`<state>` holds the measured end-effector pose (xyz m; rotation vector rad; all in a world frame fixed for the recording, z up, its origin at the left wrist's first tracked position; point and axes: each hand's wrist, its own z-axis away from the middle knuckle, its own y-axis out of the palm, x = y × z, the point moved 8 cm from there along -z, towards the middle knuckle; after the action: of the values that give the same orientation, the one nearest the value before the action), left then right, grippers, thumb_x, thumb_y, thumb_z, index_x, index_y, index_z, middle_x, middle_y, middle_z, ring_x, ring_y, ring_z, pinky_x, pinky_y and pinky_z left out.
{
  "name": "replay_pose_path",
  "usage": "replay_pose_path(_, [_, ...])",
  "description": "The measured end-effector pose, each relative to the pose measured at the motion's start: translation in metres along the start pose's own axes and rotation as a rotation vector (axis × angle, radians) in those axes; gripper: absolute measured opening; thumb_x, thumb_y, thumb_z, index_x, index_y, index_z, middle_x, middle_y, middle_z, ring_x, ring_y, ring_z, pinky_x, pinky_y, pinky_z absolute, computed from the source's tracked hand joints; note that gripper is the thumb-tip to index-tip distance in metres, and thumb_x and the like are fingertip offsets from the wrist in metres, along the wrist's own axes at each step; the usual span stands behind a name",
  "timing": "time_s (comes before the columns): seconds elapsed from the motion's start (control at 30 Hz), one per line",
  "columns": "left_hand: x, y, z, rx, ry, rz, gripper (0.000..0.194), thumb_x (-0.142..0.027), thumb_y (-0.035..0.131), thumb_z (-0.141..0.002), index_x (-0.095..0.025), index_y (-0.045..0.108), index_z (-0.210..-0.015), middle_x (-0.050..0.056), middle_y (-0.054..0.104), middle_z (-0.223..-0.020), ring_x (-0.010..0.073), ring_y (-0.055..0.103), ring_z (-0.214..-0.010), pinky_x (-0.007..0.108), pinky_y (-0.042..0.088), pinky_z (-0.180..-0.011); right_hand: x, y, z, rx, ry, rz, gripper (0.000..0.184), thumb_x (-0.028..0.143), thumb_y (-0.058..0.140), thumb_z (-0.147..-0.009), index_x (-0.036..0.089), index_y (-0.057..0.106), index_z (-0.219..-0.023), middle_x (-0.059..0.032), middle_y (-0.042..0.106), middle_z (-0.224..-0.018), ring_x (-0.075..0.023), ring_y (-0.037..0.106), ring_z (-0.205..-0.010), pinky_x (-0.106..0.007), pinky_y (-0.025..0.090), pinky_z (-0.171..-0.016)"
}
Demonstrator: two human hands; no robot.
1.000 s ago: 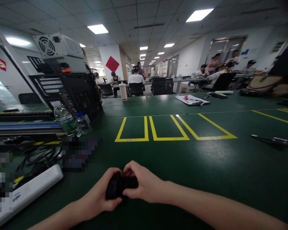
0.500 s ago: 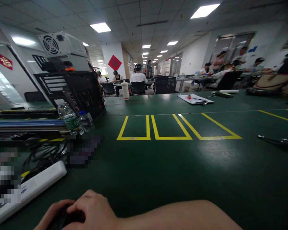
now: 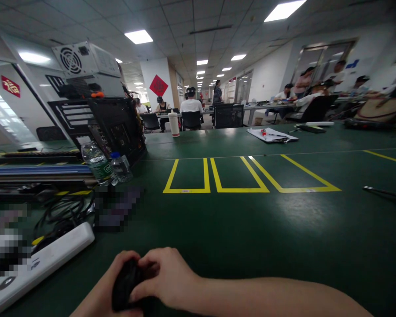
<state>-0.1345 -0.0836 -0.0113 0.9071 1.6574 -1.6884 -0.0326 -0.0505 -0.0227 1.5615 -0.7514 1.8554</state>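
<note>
A small rounded black object (image 3: 122,285), perhaps a computer mouse, is held between my two hands low in the head view. My left hand (image 3: 107,286) wraps around it from the left and below, thumb along its upper edge. From the right, my right hand (image 3: 170,275) curls its fingers and thumb onto the object's near side. Both hands are closed on it. The fingers cover part of the object, so I cannot make out its exact kind. Underneath is the dark green table (image 3: 237,237).
Left of my hands lies a white power strip (image 3: 53,259) beside black cables (image 3: 62,211). Behind stand a clear bottle (image 3: 97,163), a blue-capped bottle (image 3: 120,168) and an open computer case (image 3: 115,127). Yellow tape (image 3: 186,191) marks the table; a clipboard (image 3: 272,135) lies farther back.
Both hands have moved right and up in the view together with the black object, which now shows more fully. The camera has shifted slightly.
</note>
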Motion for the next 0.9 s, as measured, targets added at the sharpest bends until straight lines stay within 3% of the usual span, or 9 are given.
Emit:
replay_pose_path(0.17, [-0.059,0.050,-0.063,0.242,0.231,-0.026,0.060,-0.027,0.068,-0.060,-0.023,0.033,-0.109,0.004,0.048,-0.105,0.0227,0.051,-0.095,0.038,0.043,-0.082,0.011,-0.087,0.018,-0.139,0.065,-0.069,0.048,0.011,0.074,-0.050,0.015,0.056,-0.095,-0.0044,0.064,-0.085,-0.0206,0.062,-0.081,-0.034,0.048,-0.071])
replay_pose_path(0.3, [-0.101,0.079,-0.116,0.234,0.482,-0.079,0.064,-0.032,0.071,-0.061,-0.021,0.033,-0.111,0.006,0.043,-0.106,0.0219,0.049,-0.095,0.038,0.043,-0.081,0.018,-0.157,0.027,-0.256,0.015,-0.090,0.037,0.014,0.068,-0.061,0.015,0.056,-0.096,-0.0055,0.061,-0.098,-0.0193,0.057,-0.093,-0.037,0.043,-0.084])
replay_pose_path(0.37, [-0.118,0.090,-0.133,0.223,0.598,-0.130,0.063,-0.033,0.070,-0.062,-0.020,0.034,-0.111,0.007,0.042,-0.106,0.0223,0.048,-0.095,0.039,0.043,-0.081,0.019,-0.181,0.031,-0.294,-0.030,-0.131,0.034,0.016,0.065,-0.065,0.016,0.057,-0.098,-0.0055,0.059,-0.103,-0.0184,0.055,-0.098,-0.037,0.040,-0.089])
replay_pose_path(0.5, [-0.139,0.104,-0.144,0.233,0.755,-0.188,0.060,-0.035,0.069,-0.065,-0.020,0.034,-0.111,0.008,0.042,-0.107,0.0225,0.046,-0.097,0.040,0.042,-0.083,0.014,-0.197,0.037,-0.310,-0.048,-0.196,0.028,0.022,0.058,-0.073,0.017,0.057,-0.100,-0.0055,0.058,-0.102,-0.0179,0.053,-0.100,-0.036,0.040,-0.089])
replay_pose_path(0.67, [-0.146,0.110,-0.136,0.227,0.868,-0.241,0.066,-0.039,0.066,-0.067,-0.021,0.027,-0.117,0.010,0.039,-0.114,0.0254,0.040,-0.107,0.043,0.037,-0.091,0.008,-0.204,0.045,-0.441,-0.063,-0.187,0.027,0.021,0.061,-0.070,0.017,0.055,-0.096,-0.0041,0.059,-0.095,-0.0165,0.055,-0.093,-0.035,0.042,-0.087])
replay_pose_path(0.9, [-0.146,0.112,-0.132,0.216,0.911,-0.410,0.068,-0.044,0.063,-0.069,-0.019,0.025,-0.120,0.011,0.040,-0.120,0.0259,0.038,-0.112,0.043,0.031,-0.096,0.006,-0.205,0.045,-0.337,0.037,-0.090,0.036,0.024,0.061,-0.071,0.016,0.053,-0.105,-0.0062,0.056,-0.107,-0.0179,0.052,-0.101,-0.036,0.038,-0.091])
